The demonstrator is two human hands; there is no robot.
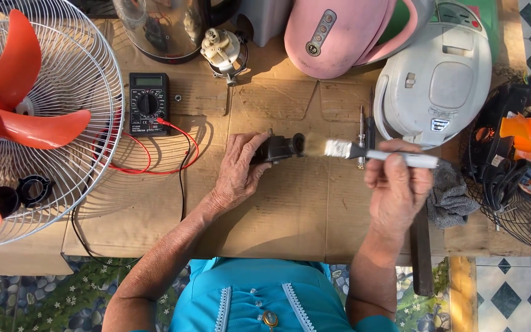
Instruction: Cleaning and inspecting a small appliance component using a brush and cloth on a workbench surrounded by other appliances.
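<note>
At the centre of the frame we see the left hand (pixel 238 172) gripping a small dark motor part (pixel 278 148) on the cardboard-covered worktop (pixel 290 209). The right hand (pixel 397 184) holds a white-handled brush (pixel 370 154), its bristles at the part's right end.

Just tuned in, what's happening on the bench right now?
A person sits at a cardboard-covered table. The left hand grips a small dark part, and the right hand holds a paintbrush with its bristles at the part's end. A multimeter with red and black leads lies to the left, beside a fan with red blades. Screwdrivers lie just beyond the brush.
</note>
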